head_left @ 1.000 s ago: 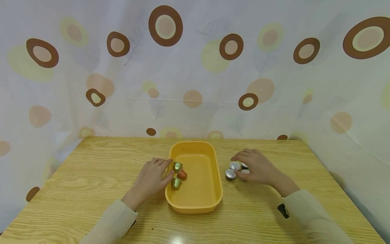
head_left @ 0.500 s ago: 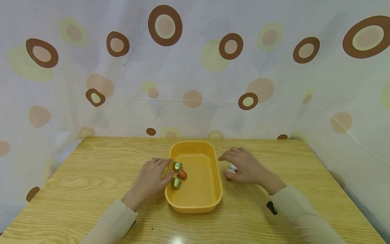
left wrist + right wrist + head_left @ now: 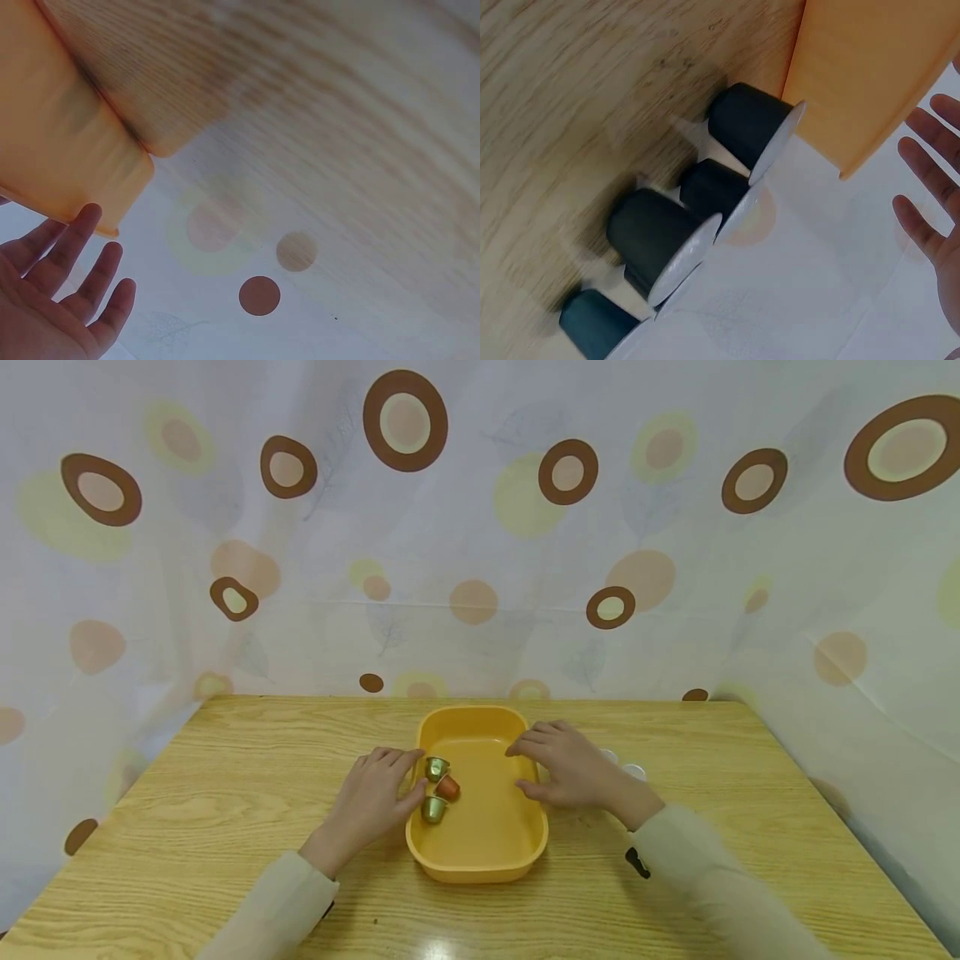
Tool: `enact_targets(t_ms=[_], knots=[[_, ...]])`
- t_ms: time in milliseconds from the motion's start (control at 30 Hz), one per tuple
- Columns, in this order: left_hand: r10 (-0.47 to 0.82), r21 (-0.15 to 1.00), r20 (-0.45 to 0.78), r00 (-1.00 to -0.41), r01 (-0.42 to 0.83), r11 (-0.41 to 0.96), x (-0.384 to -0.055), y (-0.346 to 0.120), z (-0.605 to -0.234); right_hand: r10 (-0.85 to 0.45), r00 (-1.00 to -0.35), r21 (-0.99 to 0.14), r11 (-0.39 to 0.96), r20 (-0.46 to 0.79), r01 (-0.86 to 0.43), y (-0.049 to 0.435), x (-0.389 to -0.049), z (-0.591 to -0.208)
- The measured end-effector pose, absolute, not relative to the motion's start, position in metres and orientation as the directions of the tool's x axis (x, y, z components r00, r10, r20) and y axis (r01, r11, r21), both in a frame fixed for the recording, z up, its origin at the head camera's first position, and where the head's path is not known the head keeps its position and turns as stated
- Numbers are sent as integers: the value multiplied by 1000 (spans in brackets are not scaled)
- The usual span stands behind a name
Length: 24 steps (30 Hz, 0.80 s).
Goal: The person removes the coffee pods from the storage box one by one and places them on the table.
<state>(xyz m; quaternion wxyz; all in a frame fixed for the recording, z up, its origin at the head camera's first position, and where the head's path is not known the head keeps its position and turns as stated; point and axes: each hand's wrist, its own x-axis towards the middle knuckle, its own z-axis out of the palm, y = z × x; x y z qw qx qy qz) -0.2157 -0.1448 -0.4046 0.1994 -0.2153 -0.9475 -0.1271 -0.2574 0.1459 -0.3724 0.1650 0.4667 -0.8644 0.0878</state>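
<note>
A yellow plastic tub (image 3: 480, 868) stands mid-table, with two green coffee capsules (image 3: 434, 810) and an orange coffee capsule (image 3: 447, 788) along its left side. My left hand (image 3: 378, 802) rests at the left rim, fingers loosely bent and fingertips by the edge. Over the right rim reaches my right hand (image 3: 566, 768), thumb and fingers spread apart, with nothing visible between them. Several dark coffee capsules (image 3: 660, 236) with silvery lids stand on the table right of the tub; in the head view the right hand and wrist hide most of them.
The tub is on a wood-grain table (image 3: 300, 735). A pale curtain (image 3: 480, 527) with brown and yellow ring patterns hangs behind and beside it.
My right hand has moved left, from above the dark capsules to the tub's right rim. Two silvery lids now show behind its wrist. The left hand and the capsules in the tub stay put.
</note>
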Motion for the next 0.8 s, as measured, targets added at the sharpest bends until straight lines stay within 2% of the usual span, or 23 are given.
enact_targets(t_ms=[400,800], knots=[[352,162,415,-839,449,879,-215,-144,-403,-803,-478,-1,511,355,-860,122,-265,-382],[345,170,405,-847,440,882,-213,-143,-401,-808,-512,-9,534,292,-846,106,-271,-390]])
